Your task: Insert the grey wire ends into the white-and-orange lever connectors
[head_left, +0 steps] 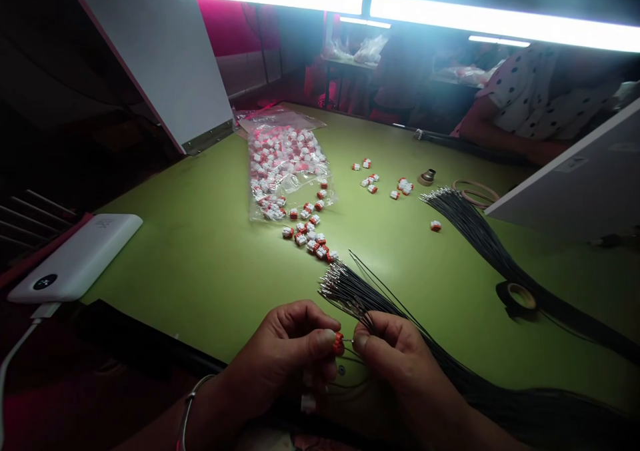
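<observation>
Near the front edge of the table, my left hand [295, 344] pinches a small orange and white connector [339, 343] between thumb and fingers. Facing it, my right hand [393, 348] is closed on a thin black wire, whose bare metal tip [349, 340] points at the connector's orange side. Whether the tip has entered the connector I cannot tell. Just beyond my right hand lies a bundle of black wires [380, 298] with silver terminals at its end. A scatter of loose connectors [311, 236] lies beyond the bundle's tips.
A clear plastic bag [290, 164] full of connectors lies open farther back. To the right are a second wire bundle [480, 234], a roll of black tape [520, 298] and a tan ring [475, 194]. A white power bank [75, 258] sits at left. Another person [540, 104] sits across.
</observation>
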{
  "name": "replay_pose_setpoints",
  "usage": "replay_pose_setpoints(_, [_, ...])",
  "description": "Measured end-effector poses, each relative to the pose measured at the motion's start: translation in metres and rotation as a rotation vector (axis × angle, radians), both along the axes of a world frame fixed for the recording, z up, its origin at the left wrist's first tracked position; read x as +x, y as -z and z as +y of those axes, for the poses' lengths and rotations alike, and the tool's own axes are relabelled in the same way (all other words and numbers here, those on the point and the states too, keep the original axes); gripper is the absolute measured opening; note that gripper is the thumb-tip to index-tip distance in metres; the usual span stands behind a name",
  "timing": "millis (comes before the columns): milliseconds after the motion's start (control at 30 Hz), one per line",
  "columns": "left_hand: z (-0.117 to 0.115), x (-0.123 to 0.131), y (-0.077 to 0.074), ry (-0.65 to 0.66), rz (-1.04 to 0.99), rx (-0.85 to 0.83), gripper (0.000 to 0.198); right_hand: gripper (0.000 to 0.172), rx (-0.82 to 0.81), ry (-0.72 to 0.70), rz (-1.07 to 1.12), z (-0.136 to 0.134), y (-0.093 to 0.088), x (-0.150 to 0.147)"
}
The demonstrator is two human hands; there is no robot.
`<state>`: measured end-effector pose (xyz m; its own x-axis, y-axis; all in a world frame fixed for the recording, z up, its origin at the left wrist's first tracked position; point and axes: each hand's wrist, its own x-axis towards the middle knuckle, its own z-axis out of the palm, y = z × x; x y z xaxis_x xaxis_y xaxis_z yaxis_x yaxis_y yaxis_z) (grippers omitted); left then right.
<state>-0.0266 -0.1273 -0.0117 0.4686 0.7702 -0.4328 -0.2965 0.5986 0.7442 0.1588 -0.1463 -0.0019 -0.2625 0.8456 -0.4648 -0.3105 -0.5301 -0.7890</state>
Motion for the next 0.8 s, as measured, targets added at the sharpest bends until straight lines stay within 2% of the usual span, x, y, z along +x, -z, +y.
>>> replay_pose_setpoints(133, [-0.0017,-0.0004,-0.0003,0.006,0.066,0.016,0.024,0.031,-0.001,0.016,0.014,-0.0011,-0.0008,-0.001])
replay_pose_setpoints(400, [-0.0048,0.0011,-0.0013,-0.012,0.043,-0.005,0.025,0.031,-0.028,0.004,0.068,-0.0041,0.0007,-0.0006])
replay_pose_setpoints(567, [-0.0045,0.0003,0.0016,0.02,0.065,0.032,0.025,0.031,-0.024,0.001,0.039,-0.0039,0.0005,-0.0018])
replay_pose_setpoints(800, [-0.0058,0.0018,0.002,0.054,0.059,0.025,0.027,0.033,0.087,-0.054,-0.148,-0.0045,-0.001,-0.0027])
